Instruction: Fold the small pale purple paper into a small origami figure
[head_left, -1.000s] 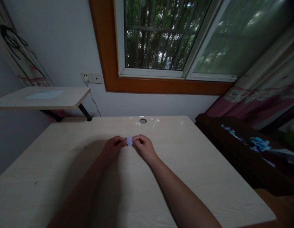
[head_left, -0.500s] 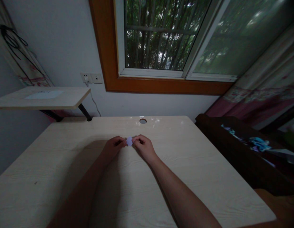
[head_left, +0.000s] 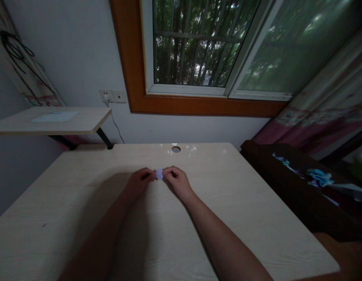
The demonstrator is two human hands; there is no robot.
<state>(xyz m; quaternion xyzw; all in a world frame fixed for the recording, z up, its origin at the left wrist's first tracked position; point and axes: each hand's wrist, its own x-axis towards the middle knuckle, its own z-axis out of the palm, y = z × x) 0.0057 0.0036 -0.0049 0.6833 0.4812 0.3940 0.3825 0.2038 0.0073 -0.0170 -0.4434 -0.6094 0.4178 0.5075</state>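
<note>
A small pale lilac piece of paper (head_left: 159, 174) is held between my two hands, just above or on the light wooden desk (head_left: 228, 218); I cannot tell which. My left hand (head_left: 141, 180) pinches its left edge between thumb and fingers. On the other side, my right hand (head_left: 177, 180) grips the right edge in the same way. The fingertips cover both ends of the paper, so its full outline is hidden.
Behind the paper, a round cable hole (head_left: 176, 149) pierces the desk. A raised shelf (head_left: 90, 121) on black legs bears a sheet (head_left: 55, 116) at the left. To the right stands dark furniture (head_left: 265, 171) with blue crumpled material (head_left: 320, 177) on it.
</note>
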